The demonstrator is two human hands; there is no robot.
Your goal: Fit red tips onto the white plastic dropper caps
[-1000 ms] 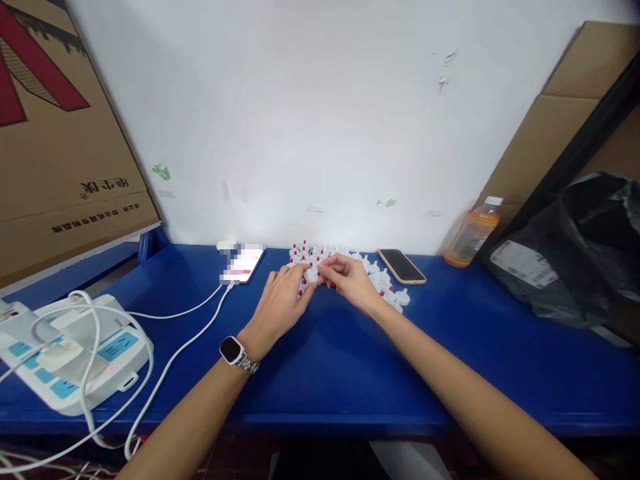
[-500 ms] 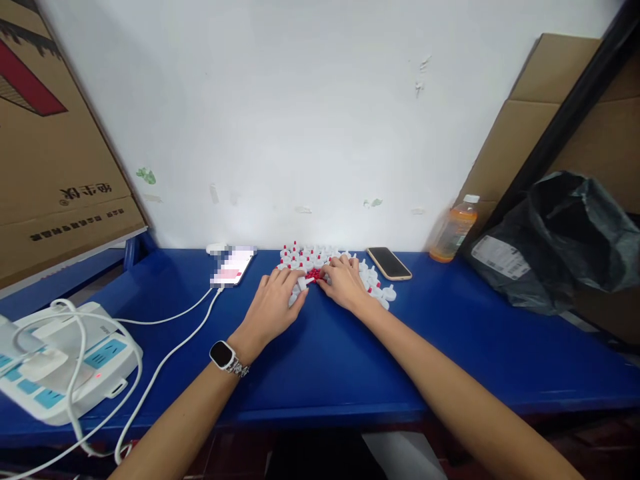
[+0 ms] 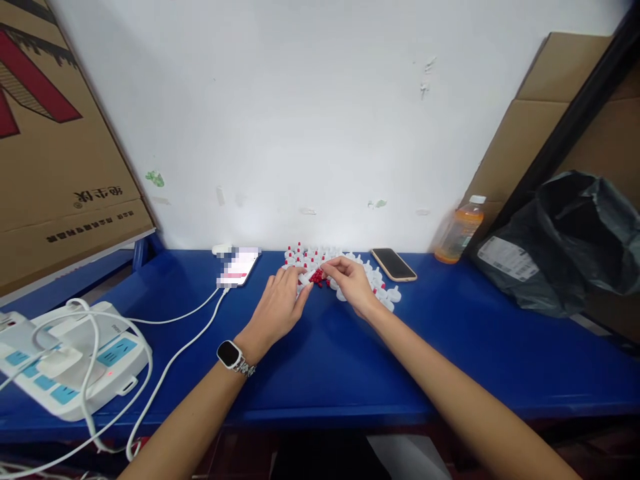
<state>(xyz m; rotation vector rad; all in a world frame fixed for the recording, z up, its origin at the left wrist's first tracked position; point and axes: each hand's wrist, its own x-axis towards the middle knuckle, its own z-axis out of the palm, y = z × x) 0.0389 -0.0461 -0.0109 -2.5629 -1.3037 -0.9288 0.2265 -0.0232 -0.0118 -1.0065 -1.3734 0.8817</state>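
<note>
My left hand [image 3: 279, 303] is closed on a white nozzle cap [image 3: 307, 276], its narrow spout pointing right. The fingers of my right hand [image 3: 353, 283] are pinched together just beside that spout; what they hold is too small to make out. Between and below the fingertips lies a small pile of red tip caps [image 3: 319, 279]. Behind my left fingers stand several white nozzle caps with red tips [image 3: 299, 256]. Around and to the right of my right hand are more white nozzle caps [image 3: 394, 294], mostly bare-tipped.
On the blue table [image 3: 320, 367] a lit phone [image 3: 241, 268] charges at the left, a dark phone [image 3: 393, 264] lies at the right. A power strip [image 3: 95, 360] with white cables fills the left. An orange drink bottle [image 3: 459, 230] and black plastic bag [image 3: 550, 247] stand right.
My right hand has lifted from the red tip caps, uncovering more of the pile, and its fingers are now pinched near the spout. My left hand keeps the nozzle cap. The view has shifted slightly.
</note>
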